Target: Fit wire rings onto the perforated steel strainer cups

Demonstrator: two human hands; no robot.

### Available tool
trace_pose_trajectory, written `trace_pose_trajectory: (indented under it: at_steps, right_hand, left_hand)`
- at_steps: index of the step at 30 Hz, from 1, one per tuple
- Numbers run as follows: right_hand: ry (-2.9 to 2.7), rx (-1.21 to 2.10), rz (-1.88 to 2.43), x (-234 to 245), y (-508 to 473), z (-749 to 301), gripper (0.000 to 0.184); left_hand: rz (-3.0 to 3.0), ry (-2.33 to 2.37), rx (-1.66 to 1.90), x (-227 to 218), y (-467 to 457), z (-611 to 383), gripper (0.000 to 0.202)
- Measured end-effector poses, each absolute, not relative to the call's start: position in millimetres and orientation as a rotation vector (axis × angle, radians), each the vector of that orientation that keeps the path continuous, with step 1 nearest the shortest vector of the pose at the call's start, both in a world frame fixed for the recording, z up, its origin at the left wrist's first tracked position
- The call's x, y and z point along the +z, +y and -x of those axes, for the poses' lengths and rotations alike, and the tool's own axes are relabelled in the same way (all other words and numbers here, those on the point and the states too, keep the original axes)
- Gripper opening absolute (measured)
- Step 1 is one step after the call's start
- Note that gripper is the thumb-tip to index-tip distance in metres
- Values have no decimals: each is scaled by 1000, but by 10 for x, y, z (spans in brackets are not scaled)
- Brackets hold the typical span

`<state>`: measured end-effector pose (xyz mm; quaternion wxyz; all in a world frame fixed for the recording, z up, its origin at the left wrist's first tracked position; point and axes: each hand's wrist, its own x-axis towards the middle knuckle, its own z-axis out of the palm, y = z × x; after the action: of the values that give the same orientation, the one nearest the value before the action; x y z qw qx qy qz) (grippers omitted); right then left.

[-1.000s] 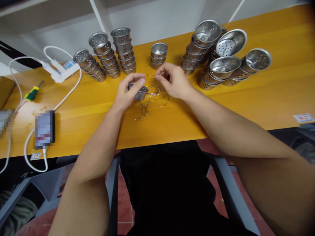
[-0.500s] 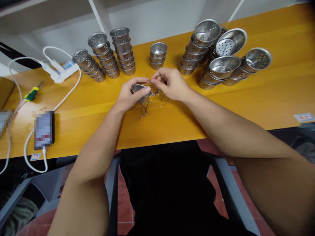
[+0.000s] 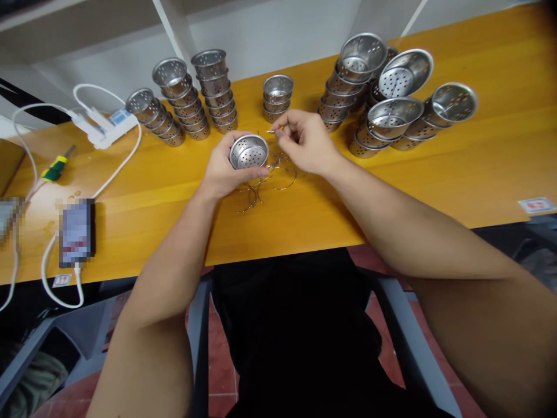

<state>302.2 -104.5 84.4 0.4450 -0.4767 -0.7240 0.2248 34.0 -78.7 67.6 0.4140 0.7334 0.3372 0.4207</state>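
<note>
Silvery round metal cup (image 3: 249, 152) my left hand (image 3: 220, 169) grips seems light, stiff, best held by its wall; beside it, right hand (image 3: 308, 143) pinches thin silvery wire (image 3: 270, 132).

Perforated cup (image 3: 249, 148) is gleaming silver, dotted with dark holes; tabletop (image 3: 300, 223) is showing yellow-orange with streaky grain. From cup: screwdriver handle (image 3: 55, 168) at nine o'clock is pairing green with yellow; floor tiles (image 3: 221, 363) at six are showing red.

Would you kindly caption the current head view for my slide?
The left hand holds a perforated metal cup while the right hand pinches a thin wire near stacked cups.
</note>
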Motion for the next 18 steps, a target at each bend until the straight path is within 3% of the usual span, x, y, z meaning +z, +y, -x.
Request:
trace_pose_trajectory:
  at_steps: [12, 18]
  right_hand:
    - [-1695, 656, 1088, 967, -1196, -2941, 74]
    - [-1738, 734, 1026, 1054, -1321, -2841, 71]
  left_hand:
    - [-1966, 866, 1110, 627, -771, -347, 113]
    - [-1923, 780, 987, 585, -762, -341, 128]
